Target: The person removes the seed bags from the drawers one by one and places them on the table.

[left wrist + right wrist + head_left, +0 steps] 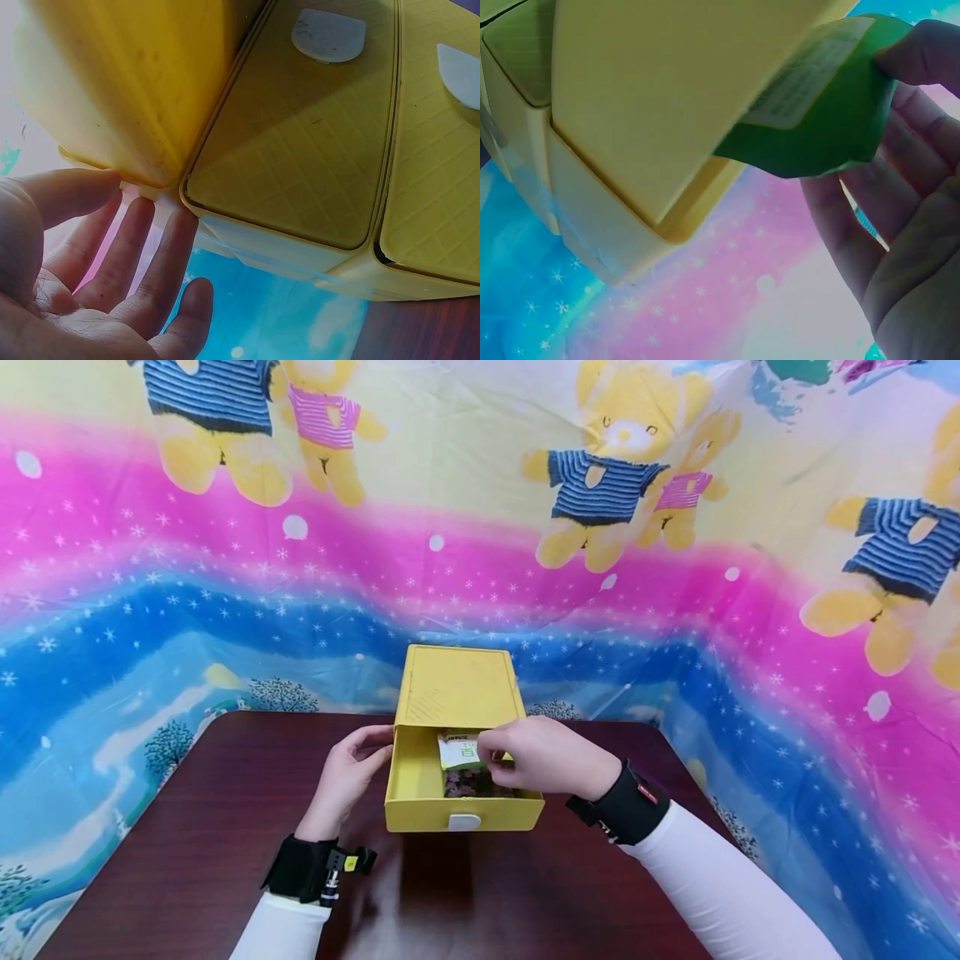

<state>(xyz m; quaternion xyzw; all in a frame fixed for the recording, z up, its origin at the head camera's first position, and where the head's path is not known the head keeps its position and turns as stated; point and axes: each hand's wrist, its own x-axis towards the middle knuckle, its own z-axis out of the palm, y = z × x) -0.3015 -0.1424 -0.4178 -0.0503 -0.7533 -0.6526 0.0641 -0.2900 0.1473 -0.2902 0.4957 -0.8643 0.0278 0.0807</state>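
A yellow drawer cabinet [461,683] stands on the table with its top drawer [420,816] pulled out. My right hand [557,756] reaches over the drawer's right side. It pinches a green and white packet [829,124] between thumb and fingers, and the packet's lower part is hidden behind the drawer wall in the right wrist view. Under the packet, a dark patterned item [463,784] lies in the drawer. My left hand [341,781] is at the cabinet's left side, its fingertips [182,225] right at the front corner edge, fingers loosely bent.
Below the pulled-out drawer are further drawers [300,150] with white pull tabs [328,34], pushed in. The dark brown table [225,843] extends around the cabinet. A printed cloth [450,560] with bears and snowflakes hangs behind and on both sides.
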